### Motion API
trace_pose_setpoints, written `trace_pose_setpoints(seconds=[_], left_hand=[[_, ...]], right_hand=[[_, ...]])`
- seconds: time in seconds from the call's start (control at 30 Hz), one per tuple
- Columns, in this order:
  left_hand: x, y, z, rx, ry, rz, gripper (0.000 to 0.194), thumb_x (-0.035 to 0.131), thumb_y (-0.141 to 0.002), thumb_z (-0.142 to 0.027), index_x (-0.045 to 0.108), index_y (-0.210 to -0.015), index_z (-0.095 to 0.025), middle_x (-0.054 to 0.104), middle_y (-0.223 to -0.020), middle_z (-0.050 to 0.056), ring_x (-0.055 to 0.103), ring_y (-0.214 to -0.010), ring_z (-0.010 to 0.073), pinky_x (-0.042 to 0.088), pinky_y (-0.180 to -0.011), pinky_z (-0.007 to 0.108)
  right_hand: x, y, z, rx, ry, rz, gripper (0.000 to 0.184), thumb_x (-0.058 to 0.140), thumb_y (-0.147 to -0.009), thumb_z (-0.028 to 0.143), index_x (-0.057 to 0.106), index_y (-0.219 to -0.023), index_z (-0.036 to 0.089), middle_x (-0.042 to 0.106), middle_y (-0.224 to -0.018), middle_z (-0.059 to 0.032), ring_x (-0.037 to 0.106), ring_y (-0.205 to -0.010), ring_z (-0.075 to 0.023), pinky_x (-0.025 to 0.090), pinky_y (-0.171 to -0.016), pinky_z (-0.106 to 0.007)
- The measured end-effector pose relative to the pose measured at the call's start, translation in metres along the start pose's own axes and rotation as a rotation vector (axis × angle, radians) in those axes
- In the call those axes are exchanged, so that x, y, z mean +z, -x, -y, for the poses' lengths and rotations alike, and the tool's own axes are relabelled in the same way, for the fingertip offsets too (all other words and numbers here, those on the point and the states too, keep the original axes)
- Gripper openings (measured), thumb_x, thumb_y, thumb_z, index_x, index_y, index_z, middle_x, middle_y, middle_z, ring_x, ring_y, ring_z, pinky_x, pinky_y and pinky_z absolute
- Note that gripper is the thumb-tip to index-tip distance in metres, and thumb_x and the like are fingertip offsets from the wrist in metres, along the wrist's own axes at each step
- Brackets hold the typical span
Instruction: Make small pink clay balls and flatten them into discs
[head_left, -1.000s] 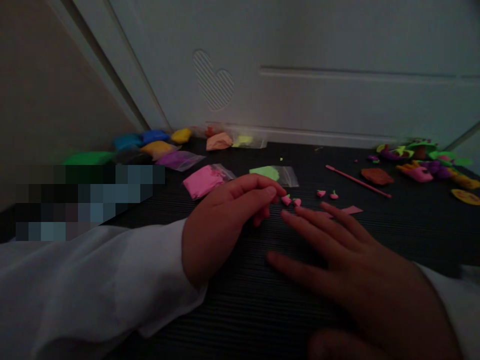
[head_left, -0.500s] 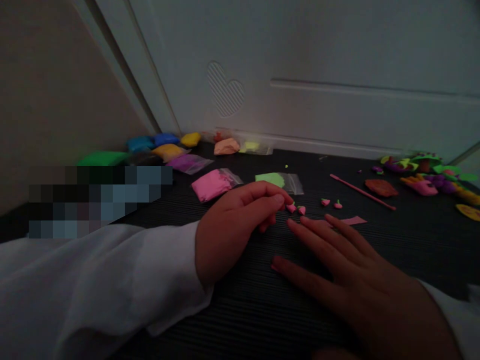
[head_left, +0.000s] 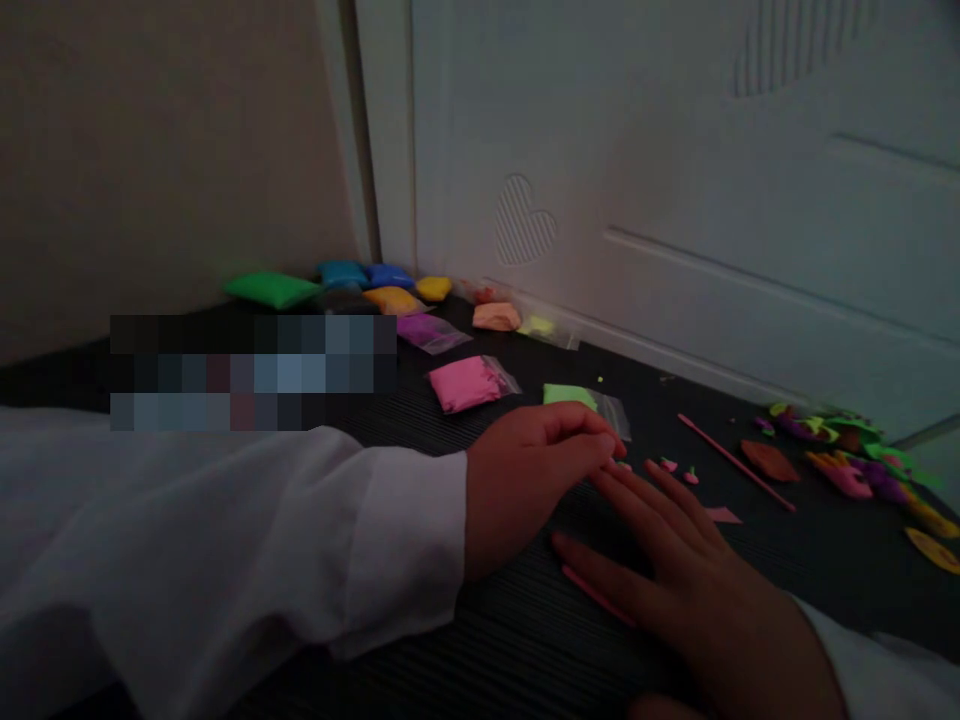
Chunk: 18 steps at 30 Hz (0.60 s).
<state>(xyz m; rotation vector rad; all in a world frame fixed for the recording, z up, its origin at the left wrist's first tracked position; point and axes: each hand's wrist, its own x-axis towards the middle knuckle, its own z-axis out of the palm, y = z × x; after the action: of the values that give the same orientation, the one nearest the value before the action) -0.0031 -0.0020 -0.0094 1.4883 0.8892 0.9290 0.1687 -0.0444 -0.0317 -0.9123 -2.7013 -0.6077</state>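
Note:
My left hand (head_left: 532,490) is closed, thumb against the forefinger; what it pinches, if anything, is hidden. My right hand (head_left: 705,600) lies low over the dark table with its fingers spread. A thin pink clay strand (head_left: 600,595) shows along the lower edge of one right-hand finger. The right fingertips almost meet the left thumb. Just beyond them sit small pink clay pieces with green tops, one piece (head_left: 668,465) beside another piece (head_left: 691,477). A flat pink clay strip (head_left: 724,515) sticks out past the right fingers.
Behind my left hand lie a pink clay bag (head_left: 461,385) and a light green clay bag (head_left: 568,395). Several colored packets line the back left, including a green packet (head_left: 271,289). On the right are a pink stick (head_left: 735,462), a brown clay piece (head_left: 770,461) and colorful clay shapes (head_left: 840,475).
The view has turned left. My right fingertips have come closer to my left hand, covering some pink pieces. The pink strand now shows by the right hand.

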Motion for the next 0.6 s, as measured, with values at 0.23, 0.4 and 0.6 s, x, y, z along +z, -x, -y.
trace_pose_setpoints(seconds=[0.23,0.4,0.6], left_hand=[[-0.0003,0.0014,-0.0008,-0.019,-0.018,-0.080,0.015,0.045,-0.076,-0.022,0.059,-0.074,-0.019,0.054,-0.065,-0.006,0.045,-0.058,0.0076,0.033,-0.054,0.018],[0.0002,0.0009,-0.0007,-0.001,-0.018,-0.111,0.014,0.046,-0.077,-0.021,0.060,-0.073,-0.018,0.050,-0.058,-0.006,0.045,-0.055,0.0073,0.032,-0.053,0.018],[0.0005,0.0000,-0.0017,-0.012,0.011,-0.081,0.014,0.046,-0.077,-0.020,0.060,-0.074,-0.017,0.052,-0.062,-0.006,0.044,-0.056,0.0063,0.032,-0.054,0.017]], right_hand=[[-0.0054,0.0088,0.0022,-0.243,0.101,0.045,0.050,0.045,-0.080,0.035,0.025,-0.125,0.040,0.044,-0.124,-0.0050,0.037,-0.115,-0.0219,0.042,-0.081,-0.040],[-0.0069,0.0050,-0.0022,-0.100,0.102,0.076,0.045,0.042,-0.080,0.039,0.033,-0.124,0.035,0.043,-0.122,-0.0143,0.041,-0.110,-0.0302,0.043,-0.074,-0.049],[-0.0031,0.0043,-0.0011,-0.180,0.105,-0.006,0.043,0.036,-0.080,0.050,0.038,-0.120,0.036,0.051,-0.116,-0.0091,0.045,-0.107,-0.0260,0.045,-0.074,-0.045]])
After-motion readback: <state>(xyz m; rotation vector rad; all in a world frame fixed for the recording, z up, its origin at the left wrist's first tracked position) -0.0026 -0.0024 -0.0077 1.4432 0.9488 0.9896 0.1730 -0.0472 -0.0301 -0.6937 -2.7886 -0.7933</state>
